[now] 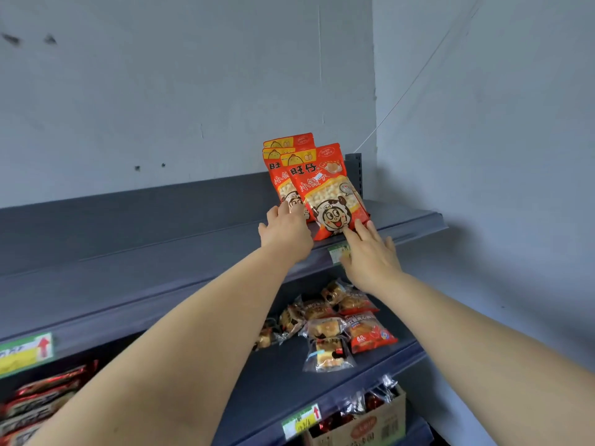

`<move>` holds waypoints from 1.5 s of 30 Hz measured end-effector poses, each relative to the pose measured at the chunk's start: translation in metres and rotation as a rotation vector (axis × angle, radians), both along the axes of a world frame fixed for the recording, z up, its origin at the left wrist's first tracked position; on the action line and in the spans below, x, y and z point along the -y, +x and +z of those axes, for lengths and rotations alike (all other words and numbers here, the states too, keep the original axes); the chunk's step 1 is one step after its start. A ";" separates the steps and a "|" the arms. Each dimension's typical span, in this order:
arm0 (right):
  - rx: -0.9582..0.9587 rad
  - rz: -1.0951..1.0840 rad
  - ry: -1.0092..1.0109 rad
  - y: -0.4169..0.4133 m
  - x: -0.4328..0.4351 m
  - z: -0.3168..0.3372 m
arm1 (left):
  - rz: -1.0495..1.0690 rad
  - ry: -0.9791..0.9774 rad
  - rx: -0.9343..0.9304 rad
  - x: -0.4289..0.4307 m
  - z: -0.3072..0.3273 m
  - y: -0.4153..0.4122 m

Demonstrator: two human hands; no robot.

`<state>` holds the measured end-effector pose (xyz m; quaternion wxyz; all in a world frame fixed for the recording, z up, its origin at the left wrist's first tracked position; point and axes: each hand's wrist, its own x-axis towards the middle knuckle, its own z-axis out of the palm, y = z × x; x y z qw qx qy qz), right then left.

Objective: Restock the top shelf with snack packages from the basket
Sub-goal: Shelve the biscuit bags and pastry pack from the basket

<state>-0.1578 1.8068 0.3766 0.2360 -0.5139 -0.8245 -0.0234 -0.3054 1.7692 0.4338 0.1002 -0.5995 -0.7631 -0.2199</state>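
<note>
Both hands (328,243) touch three snack packages (317,185) — top shelf (128,275).

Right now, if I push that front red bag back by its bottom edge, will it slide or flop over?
Probably flop: the front bag stands tall on a narrow base and already leans on the bags behind. It looks light, being puffed snacks in soft film, so it may buckle rather than slide.

Rear snack packages (285,146) mostly covered by the front package (328,191); only top strips and a left margin showed. Left hand (285,231) hid their bottom edges; its fingertips out of sight. Price tag (336,252) on the top shelf (128,268) partly behind the right hand (370,255), print unreadable. Red wrappers (38,403) at lower left blurred and cropped. Cardboard box (370,426) cut by the bottom edge.
</note>
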 end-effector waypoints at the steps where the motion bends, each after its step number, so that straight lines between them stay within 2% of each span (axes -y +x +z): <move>1: 0.006 0.011 -0.003 0.003 0.010 -0.001 | 0.014 -0.012 -0.009 0.011 -0.002 0.002; 11: 0.087 0.217 -0.116 0.007 0.137 -0.032 | 0.161 -0.082 0.007 0.162 -0.042 0.012; 19: 0.211 0.425 -0.198 -0.028 0.232 -0.074 | 0.402 -0.399 0.077 0.284 -0.103 -0.033; 25: 0.283 0.510 -0.253 -0.057 0.272 -0.107 | 0.558 -0.558 -0.014 0.360 -0.157 -0.076; 38: 0.463 0.641 -0.443 -0.160 0.351 -0.204 | 0.662 -0.763 0.236 0.486 -0.272 -0.166; 45: 0.596 0.629 -0.558 -0.210 0.378 -0.256 | 0.663 -0.819 0.372 0.529 -0.327 -0.221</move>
